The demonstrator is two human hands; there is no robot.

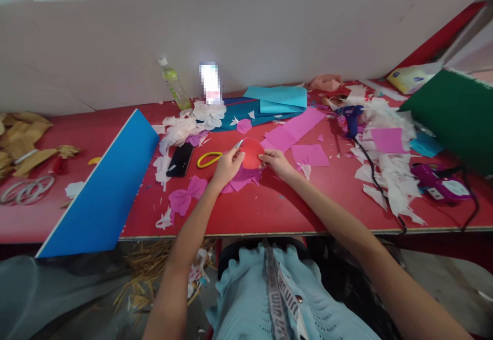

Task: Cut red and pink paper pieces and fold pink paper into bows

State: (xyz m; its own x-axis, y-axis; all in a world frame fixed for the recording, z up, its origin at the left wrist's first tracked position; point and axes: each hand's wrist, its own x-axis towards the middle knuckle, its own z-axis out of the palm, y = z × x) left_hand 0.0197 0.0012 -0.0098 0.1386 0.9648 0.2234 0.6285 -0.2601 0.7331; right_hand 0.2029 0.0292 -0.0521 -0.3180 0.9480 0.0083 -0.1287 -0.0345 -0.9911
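A flat, round red disc (252,153), seemingly paper, is held above the red table between my two hands. My left hand (230,166) pinches its left edge, with the fingers closed. On the opposite edge, my right hand (275,161) grips the disc between thumb and fingers. Scissors with a yellow handle (209,159) are by my left hand, which partly covers them; a bit of blade shows above the fingers. Under the disc are magenta paper pieces (242,180). Left of these, a magenta bow-shaped cutout (187,194) rests near a black phone (180,159).
A blue board (102,186) stands at left and a green board (458,119) at right. Behind are a bottle (175,84), a lit screen (210,83) and folded turquoise paper (283,99). A blue glue gun (351,119) with a black cord lies among white scraps (398,175).
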